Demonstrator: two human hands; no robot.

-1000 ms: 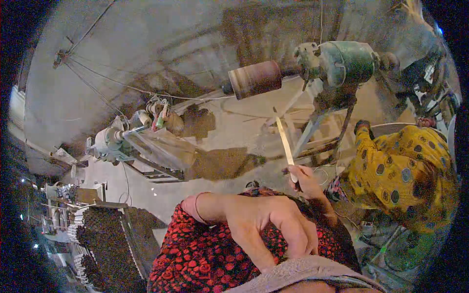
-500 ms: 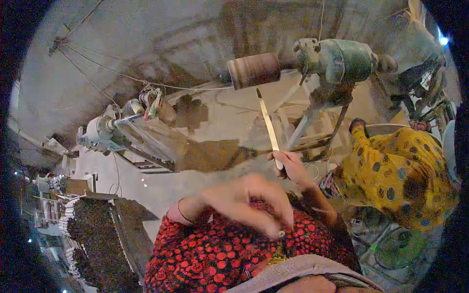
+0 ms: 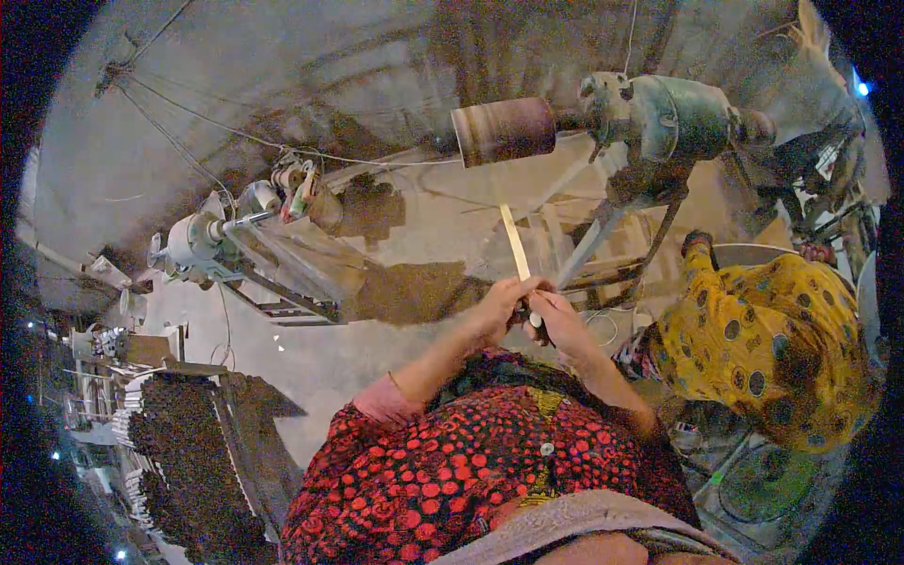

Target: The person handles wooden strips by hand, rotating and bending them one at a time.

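A long, narrow, flat pale strip (image 3: 515,242) stands up from between my hands in front of my chest, slightly tilted to the left. My right hand (image 3: 559,326) is closed around its lower part, where something dark shows under the fingers. Against it, my left hand (image 3: 499,309) is closed at the strip too, its fingers partly hidden by the right hand. The strip's upper end is apart from and below a reddish-brown drum (image 3: 506,132) fixed on the shaft of a green motor (image 3: 676,117).
Another pale motor (image 3: 193,247) on a metal stand is to the left. Stacked dark strips (image 3: 188,452) lie at the lower left. A person in a yellow patterned garment (image 3: 772,339) is close on my right. A cable (image 3: 377,162) runs along the wall.
My left hand has moved up and forward from before my chest to the strip, meeting my right hand. The strip's top now sits lower, and its dark tip no longer shows.
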